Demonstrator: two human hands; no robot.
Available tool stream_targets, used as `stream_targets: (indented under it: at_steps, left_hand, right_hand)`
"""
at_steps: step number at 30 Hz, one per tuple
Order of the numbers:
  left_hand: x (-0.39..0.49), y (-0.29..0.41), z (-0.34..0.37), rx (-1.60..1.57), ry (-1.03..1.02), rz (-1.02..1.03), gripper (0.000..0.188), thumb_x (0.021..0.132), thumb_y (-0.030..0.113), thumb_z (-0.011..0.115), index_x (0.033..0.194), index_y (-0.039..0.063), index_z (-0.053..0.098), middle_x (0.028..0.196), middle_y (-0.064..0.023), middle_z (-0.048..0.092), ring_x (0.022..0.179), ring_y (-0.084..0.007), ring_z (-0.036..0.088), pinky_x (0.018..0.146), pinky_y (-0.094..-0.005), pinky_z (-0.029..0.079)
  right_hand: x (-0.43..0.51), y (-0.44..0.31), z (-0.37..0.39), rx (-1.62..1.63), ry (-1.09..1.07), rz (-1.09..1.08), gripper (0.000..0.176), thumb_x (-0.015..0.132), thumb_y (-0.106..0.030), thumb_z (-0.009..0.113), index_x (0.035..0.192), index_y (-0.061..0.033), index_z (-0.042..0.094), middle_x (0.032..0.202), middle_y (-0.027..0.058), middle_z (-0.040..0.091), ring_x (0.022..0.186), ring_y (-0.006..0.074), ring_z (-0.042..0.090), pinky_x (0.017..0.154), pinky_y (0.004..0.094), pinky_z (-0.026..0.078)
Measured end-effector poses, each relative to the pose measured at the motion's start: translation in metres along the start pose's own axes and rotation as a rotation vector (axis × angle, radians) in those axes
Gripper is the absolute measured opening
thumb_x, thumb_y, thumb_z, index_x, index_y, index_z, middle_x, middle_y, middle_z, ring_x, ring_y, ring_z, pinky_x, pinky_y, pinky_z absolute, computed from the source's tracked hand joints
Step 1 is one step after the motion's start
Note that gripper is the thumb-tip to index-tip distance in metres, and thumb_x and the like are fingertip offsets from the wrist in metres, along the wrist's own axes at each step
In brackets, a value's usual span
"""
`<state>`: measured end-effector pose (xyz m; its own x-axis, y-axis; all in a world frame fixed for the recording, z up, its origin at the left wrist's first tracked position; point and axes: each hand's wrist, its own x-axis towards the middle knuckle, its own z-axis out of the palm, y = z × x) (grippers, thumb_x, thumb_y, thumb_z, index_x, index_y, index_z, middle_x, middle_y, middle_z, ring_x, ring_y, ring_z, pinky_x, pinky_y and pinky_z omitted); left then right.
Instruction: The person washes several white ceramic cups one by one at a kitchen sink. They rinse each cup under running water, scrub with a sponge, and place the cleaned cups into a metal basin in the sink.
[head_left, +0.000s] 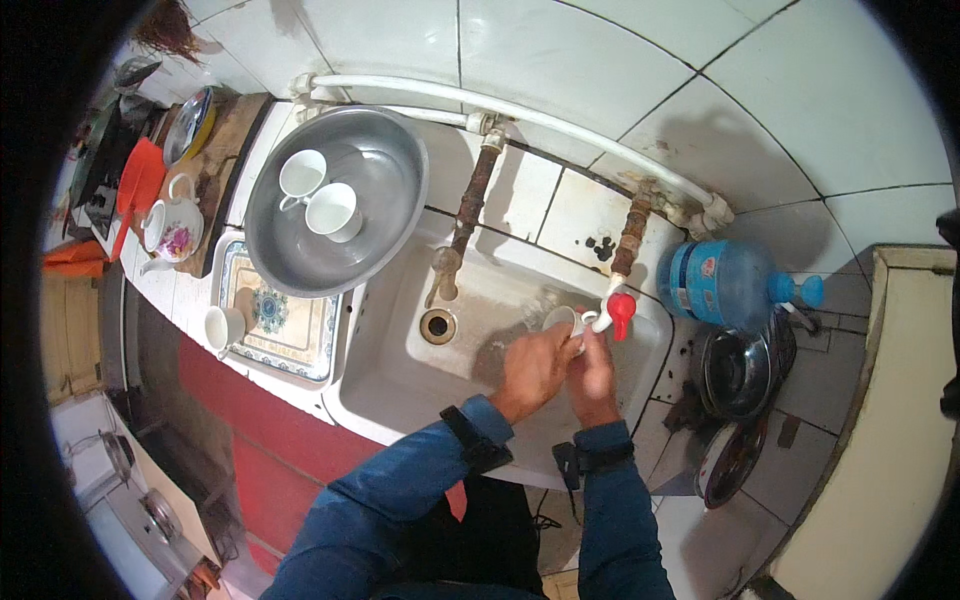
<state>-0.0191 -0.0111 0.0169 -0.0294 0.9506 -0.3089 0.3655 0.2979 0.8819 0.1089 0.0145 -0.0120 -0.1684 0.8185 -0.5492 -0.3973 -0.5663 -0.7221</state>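
Note:
Over the right part of the white sink (405, 375), my left hand (532, 369) and my right hand (595, 379) meet at a white cup (561, 319) just below the tap with a red handle (621, 309). The fingers of my left hand close on the cup; those of my right hand are at its handle side, partly hidden. Two white cups (334, 212) lie in a grey metal basin (397, 247) at the sink's left corner. Another white cup (223, 328) stands at the edge of a patterned tray (300, 356).
A large blue plastic bottle (720, 281) lies right of the sink, near metal bowls (739, 371). A second, rusty tap pipe (471, 199) reaches over the drain. At left, a floral teapot (176, 229) stands beside a wooden board (225, 157) and a red plastic scoop-like utensil (139, 176).

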Motion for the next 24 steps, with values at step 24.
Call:
stream_targets:
  at_steps: [24]
  left_hand:
    - [-0.011, -0.019, -0.011, 0.098, -0.192, 0.488, 0.040, 0.107, 0.016, 0.055, 0.144, 0.003, 0.055, 0.129, -0.0167, 0.068, 0.118, -0.0255, 0.065, 0.103, -0.0416, 0.049]
  right_hand:
    - [-0.004, -0.007, -0.003, -0.190, 0.169, 0.023, 0.038, 0.111, -0.035, 0.048, 0.135, -0.0077, 0.059, 0.110, 0.0030, 0.065, 0.095, 0.0123, 0.063, 0.072, 0.0292, 0.053]
